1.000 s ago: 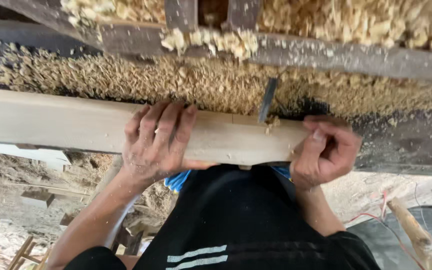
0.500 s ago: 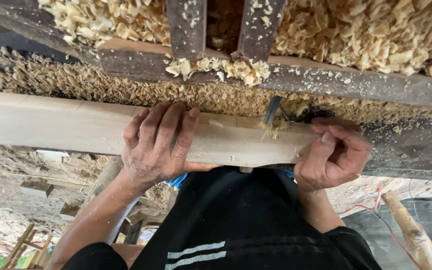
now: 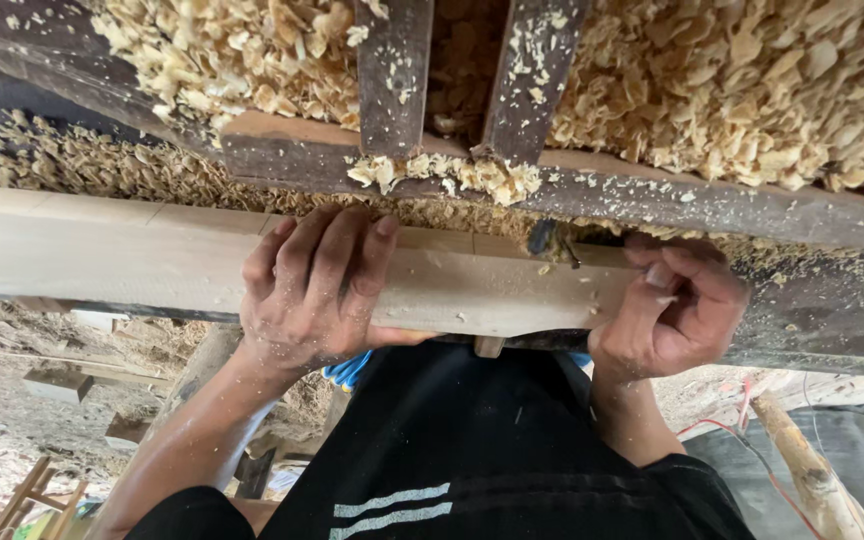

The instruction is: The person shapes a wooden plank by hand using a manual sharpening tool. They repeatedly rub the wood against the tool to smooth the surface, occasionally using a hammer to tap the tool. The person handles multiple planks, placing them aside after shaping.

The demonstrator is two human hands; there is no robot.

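Head view: a long pale wooden beam (image 3: 152, 265) lies across the dark, shaving-strewn surface (image 3: 802, 320), running from the far left to just right of centre. The left hand (image 3: 317, 290) lies over the beam's top near its middle, fingers spread toward the far edge and thumb under the near edge, pressing it down rather than closing round it. The right hand (image 3: 667, 315) is clenched at the beam's right end, its grip wrapped round a handle I can barely see; a dark metal chisel blade (image 3: 549, 238) shows just beyond it, meeting the beam's far corner. Heaps of wood shavings (image 3: 752, 90) fill the far side around two dark upright posts (image 3: 392, 70).

The beam looks stiff, solid and fairly heavy, with planed, dusty faces that could slip under a palm. It seems best held flat from above, close to the cut, as the left hand does.

Against the earlier frames, the camera has tilted so the posts sit lower in view; the right hand has curled tighter, and the blade stands less exposed.
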